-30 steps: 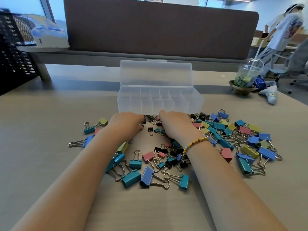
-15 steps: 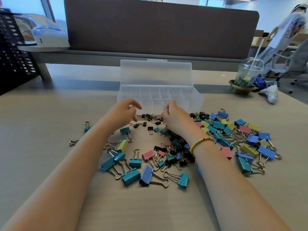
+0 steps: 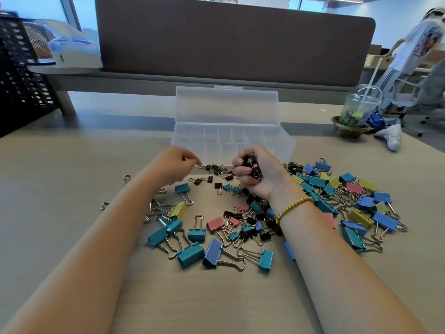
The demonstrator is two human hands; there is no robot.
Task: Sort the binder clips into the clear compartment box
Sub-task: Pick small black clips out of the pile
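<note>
- We see a brown desk divider panel (image 3: 236,42) standing behind the beige table (image 3: 60,177).
- At far right we find a plastic drink cup (image 3: 358,109) with a straw, set in a small bowl (image 3: 349,132).
- A black mesh organizer (image 3: 16,59) stands at left.
- A person (image 3: 414,49) in white stands far right.

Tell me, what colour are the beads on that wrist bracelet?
Mostly yellow, with a few teal beads, on the bracelet at the right wrist; the head view shows it.

a single head-worn wide-angle view looks forward and down over the desk (image 3: 72,237), close above both forearms, facing the brown partition (image 3: 228,39) behind the desk.
</note>
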